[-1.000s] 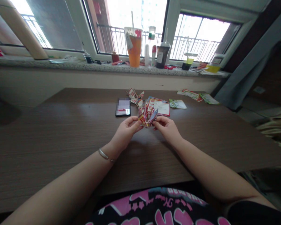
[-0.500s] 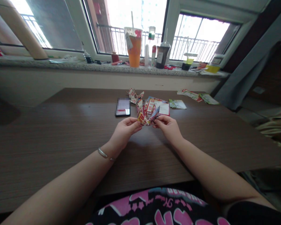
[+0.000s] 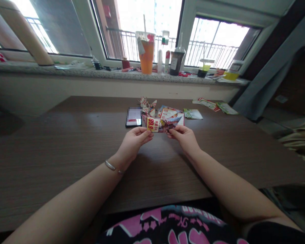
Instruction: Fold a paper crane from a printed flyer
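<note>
Between my two hands a folded piece of printed paper [image 3: 164, 124] is held up above the table, with red numerals on its left part and a colourful picture on its right. My left hand [image 3: 136, 140] pinches its lower left corner between thumb and fingers. At the lower right, my right hand [image 3: 183, 136] pinches it the same way. Just behind lie folded paper pieces [image 3: 147, 105] with red and white print and a stack of printed sheets [image 3: 172, 111], partly covered by the held paper. A phone [image 3: 134, 117] with a lit screen lies left of them.
Small paper cards [image 3: 193, 114] and more printed slips [image 3: 210, 104] lie at the table's back right. Along the windowsill [image 3: 96, 73] stand an orange drink cup [image 3: 146, 56], a dark drink cup [image 3: 177, 61], bottles and small items. A cardboard tube [image 3: 30, 37] leans at the left.
The held paper was bent inward with its sides raised; now it is stretched out flatter and wider between my hands. Both hands stay in nearly the same place.
</note>
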The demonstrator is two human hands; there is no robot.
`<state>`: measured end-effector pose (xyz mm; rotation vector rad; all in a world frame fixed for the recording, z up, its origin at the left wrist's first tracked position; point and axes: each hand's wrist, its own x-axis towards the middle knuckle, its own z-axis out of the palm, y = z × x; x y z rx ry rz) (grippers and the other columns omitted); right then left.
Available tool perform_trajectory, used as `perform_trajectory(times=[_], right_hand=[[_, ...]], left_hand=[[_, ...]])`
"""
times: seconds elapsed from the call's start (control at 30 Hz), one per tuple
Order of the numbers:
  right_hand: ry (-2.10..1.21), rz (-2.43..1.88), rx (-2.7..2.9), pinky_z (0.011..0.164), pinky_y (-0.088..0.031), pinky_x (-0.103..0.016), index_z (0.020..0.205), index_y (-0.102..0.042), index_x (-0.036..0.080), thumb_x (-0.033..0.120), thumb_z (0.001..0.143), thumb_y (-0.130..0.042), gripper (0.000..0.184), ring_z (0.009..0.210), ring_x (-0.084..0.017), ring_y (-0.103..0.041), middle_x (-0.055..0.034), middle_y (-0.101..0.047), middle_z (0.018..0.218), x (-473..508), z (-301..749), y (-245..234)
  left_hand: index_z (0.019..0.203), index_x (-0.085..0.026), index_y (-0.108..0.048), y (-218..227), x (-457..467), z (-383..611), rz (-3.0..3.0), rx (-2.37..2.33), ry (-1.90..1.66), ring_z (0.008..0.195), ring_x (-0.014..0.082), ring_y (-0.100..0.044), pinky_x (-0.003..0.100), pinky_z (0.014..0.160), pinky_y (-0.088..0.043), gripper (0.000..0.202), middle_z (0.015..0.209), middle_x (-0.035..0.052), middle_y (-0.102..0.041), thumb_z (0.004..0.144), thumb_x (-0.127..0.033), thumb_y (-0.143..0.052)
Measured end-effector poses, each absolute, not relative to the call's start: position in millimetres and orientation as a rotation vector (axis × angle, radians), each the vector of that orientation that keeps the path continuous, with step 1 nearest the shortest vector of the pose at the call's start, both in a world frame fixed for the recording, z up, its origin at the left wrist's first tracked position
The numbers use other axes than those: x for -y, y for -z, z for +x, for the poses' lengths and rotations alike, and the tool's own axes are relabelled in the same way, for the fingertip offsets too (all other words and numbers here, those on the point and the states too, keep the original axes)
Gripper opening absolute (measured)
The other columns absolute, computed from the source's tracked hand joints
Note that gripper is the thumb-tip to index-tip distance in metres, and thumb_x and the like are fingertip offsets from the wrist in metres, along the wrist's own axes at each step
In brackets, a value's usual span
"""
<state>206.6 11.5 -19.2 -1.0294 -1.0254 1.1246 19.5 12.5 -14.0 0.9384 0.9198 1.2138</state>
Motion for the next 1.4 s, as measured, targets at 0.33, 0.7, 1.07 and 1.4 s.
perform_trajectory(times=[0.33, 0.7, 1.07, 1.4], right_hand=[[-0.867, -1.078, 1.353, 0.068, -0.052, -0.032, 0.064, -0.068, 0.019, 0.034, 0.061, -0.075, 0.017, 0.065, -0.014, -0.060, -0.0013, -0.066, 0.069, -5, 207, 20], [-0.984, -1.033, 1.188, 0.064, -0.054, -0.029, 0.064, -0.069, 0.018, 0.039, 0.058, -0.078, 0.023, 0.061, -0.012, -0.058, 0.0007, -0.066, 0.065, -14, 210, 22], [-0.806, -1.032, 1.381, 0.068, -0.050, -0.031, 0.065, -0.071, 0.020, 0.028, 0.066, -0.071, 0.008, 0.064, -0.014, -0.059, -0.0001, -0.067, 0.066, -18, 219, 27], [-0.605, -0.949, 1.618, 0.076, -0.052, -0.032, 0.075, -0.075, 0.024, 0.022, 0.071, -0.069, 0.008, 0.078, -0.018, -0.066, -0.0026, -0.073, 0.080, -17, 225, 25]], left_hand=[[0.093, -0.017, -0.068, 7, -8, 15, 1.440, -0.945, -1.299, 0.082, 0.0181, -0.067, 0.027, 0.078, -0.054, 0.028, 0.089, 0.0051, -0.071, 0.071, -0.033, -0.074], [0.089, -0.014, -0.071, 7, -11, 9, 1.705, -1.036, -1.149, 0.086, 0.0201, -0.065, 0.033, 0.082, -0.052, 0.025, 0.091, 0.0069, -0.072, 0.075, -0.035, -0.068], [0.085, -0.014, -0.061, 7, -14, 6, 1.454, -1.008, -1.257, 0.081, 0.0155, -0.065, 0.026, 0.071, -0.054, 0.026, 0.089, 0.0055, -0.067, 0.078, -0.040, -0.061], [0.086, -0.015, -0.060, 9, -17, 5, 1.486, -0.987, -1.031, 0.072, 0.0149, -0.064, 0.027, 0.066, -0.052, 0.031, 0.082, 0.0038, -0.068, 0.069, -0.038, -0.072]])
